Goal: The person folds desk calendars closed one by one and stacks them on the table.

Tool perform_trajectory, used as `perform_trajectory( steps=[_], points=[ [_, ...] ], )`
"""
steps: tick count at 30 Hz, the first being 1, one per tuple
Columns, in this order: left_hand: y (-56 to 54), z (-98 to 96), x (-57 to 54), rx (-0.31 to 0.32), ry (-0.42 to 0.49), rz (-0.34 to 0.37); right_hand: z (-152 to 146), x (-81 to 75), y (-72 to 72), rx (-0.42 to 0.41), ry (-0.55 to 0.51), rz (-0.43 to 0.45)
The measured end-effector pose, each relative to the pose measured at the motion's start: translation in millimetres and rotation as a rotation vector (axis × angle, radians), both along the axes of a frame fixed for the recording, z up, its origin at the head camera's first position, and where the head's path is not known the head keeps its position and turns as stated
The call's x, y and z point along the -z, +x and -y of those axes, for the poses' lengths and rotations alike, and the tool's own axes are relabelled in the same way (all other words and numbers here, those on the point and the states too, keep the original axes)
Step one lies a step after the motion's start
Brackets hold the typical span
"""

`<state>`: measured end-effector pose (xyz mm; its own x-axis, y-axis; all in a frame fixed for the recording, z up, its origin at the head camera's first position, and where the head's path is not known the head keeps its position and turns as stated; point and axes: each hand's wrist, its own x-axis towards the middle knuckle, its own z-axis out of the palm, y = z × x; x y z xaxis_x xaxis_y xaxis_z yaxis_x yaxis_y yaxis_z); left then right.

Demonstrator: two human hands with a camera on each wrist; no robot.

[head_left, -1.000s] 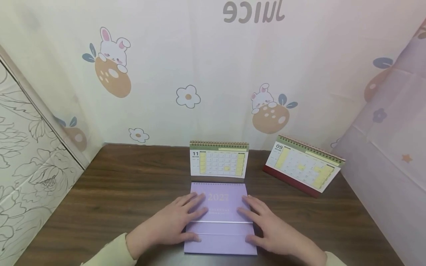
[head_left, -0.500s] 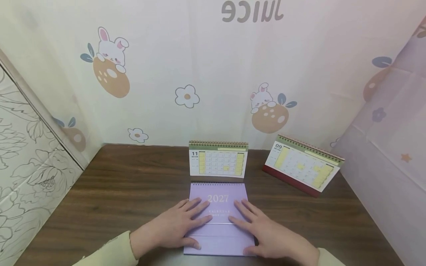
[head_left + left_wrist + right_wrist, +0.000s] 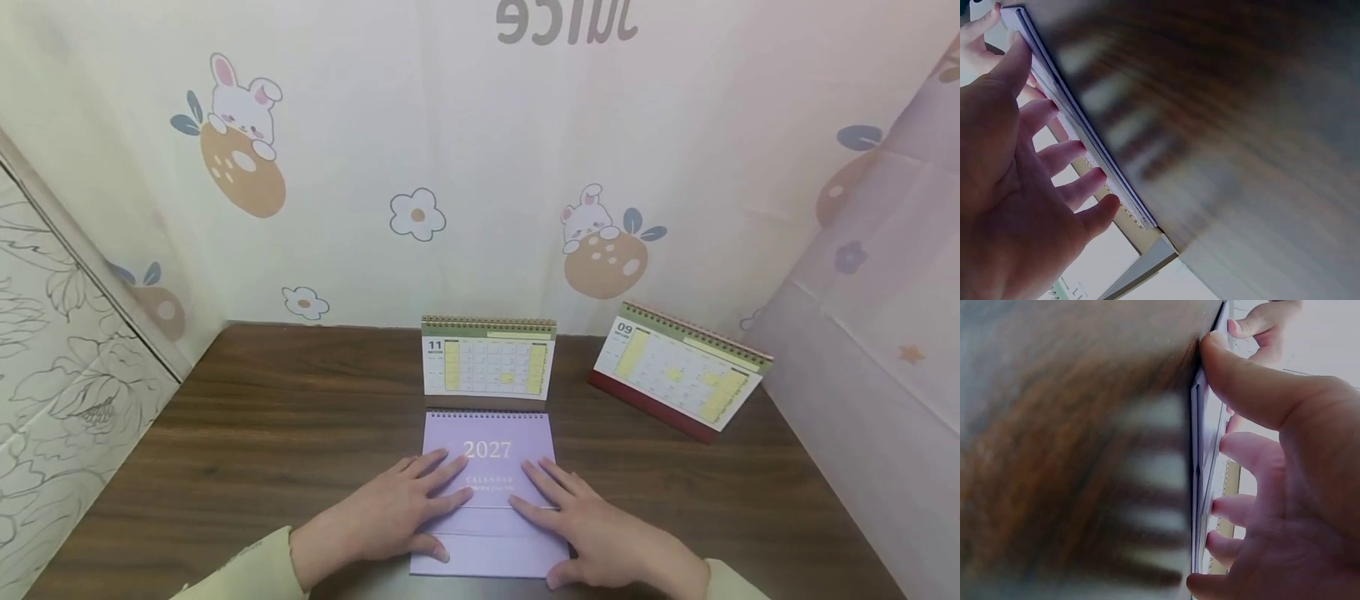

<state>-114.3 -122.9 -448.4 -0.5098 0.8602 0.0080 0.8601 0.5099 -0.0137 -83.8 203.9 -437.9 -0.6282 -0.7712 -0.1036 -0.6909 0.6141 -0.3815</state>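
A purple 2027 desk calendar [image 3: 489,521] lies flat on the table, its spiral binding at the far end. My left hand [image 3: 393,512] rests on its left side with fingers spread; the thumb lies near the front left corner. On the right side, my right hand [image 3: 600,529] touches the cover with spread fingers, the thumb at the front right corner. In the left wrist view, the left hand [image 3: 1029,181] has its fingertips along the calendar's edge. The right wrist view shows the right hand [image 3: 1285,469] likewise, with the thumb against the edge.
Directly behind the purple calendar stands a desk calendar showing 11 [image 3: 489,362]. Another, showing 09 with a dark red base [image 3: 678,371], stands angled at the back right. The brown wooden table [image 3: 300,408] ends at a patterned curtain [image 3: 337,167].
Both hands have slid slightly inward over the purple cover and a little nearer to me, the right one more so. The three calendars keep their places as the view shifts slightly.
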Motion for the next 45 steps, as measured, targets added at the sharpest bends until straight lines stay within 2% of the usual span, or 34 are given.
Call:
perform_trajectory(
  steps=[6, 11, 14, 18, 21, 24, 26, 29, 31, 33, 38, 45],
  points=[
    [3.0, -0.6, -2.7, -0.024, -0.021, 0.042, 3, -1.6, 0.3, 0.015, 0.025, 0.024],
    [4.4, -0.5, -3.8, -0.034, -0.017, 0.067, 2, -1.3, 0.9, 0.031, 0.036, 0.008],
    [2.6, 0.0, -5.3, -0.038, -0.003, 0.040, 2, -0.7, 0.3, 0.053, 0.046, -0.008],
    [-4.5, -0.3, -9.4, -0.050, 0.045, -0.045, -1, -1.6, -3.0, 0.092, 0.009, -0.071],
    [-9.6, 0.4, -11.5, -0.099, 0.097, -0.075, -4, -2.4, -6.0, 0.140, -0.058, -0.130],
    [-14.3, 1.9, -12.8, -0.208, 0.146, -0.077, -6, -2.6, -10.5, 0.203, -0.117, -0.177],
    [-17.5, 2.6, -13.2, -0.312, 0.168, -0.032, -7, -2.9, -14.8, 0.256, -0.126, -0.201],
    [-20.8, 3.3, -14.8, -0.473, 0.190, 0.107, -7, -3.8, -21.1, 0.346, -0.106, -0.213],
    [-21.5, 3.8, -15.3, -0.564, 0.201, 0.212, -8, -4.0, -24.7, 0.401, -0.076, -0.175],
    [-22.0, 4.0, -15.4, -0.619, 0.211, 0.287, -8, -3.5, -26.8, 0.438, -0.055, -0.101],
    [-23.8, 2.4, -13.5, -0.671, 0.236, 0.392, -6, 0.4, -27.8, 0.468, -0.049, 0.077],
    [-26.6, -1.0, -10.9, -0.686, 0.279, 0.472, -4, 2.2, -30.3, 0.460, -0.080, 0.145]
  ],
)
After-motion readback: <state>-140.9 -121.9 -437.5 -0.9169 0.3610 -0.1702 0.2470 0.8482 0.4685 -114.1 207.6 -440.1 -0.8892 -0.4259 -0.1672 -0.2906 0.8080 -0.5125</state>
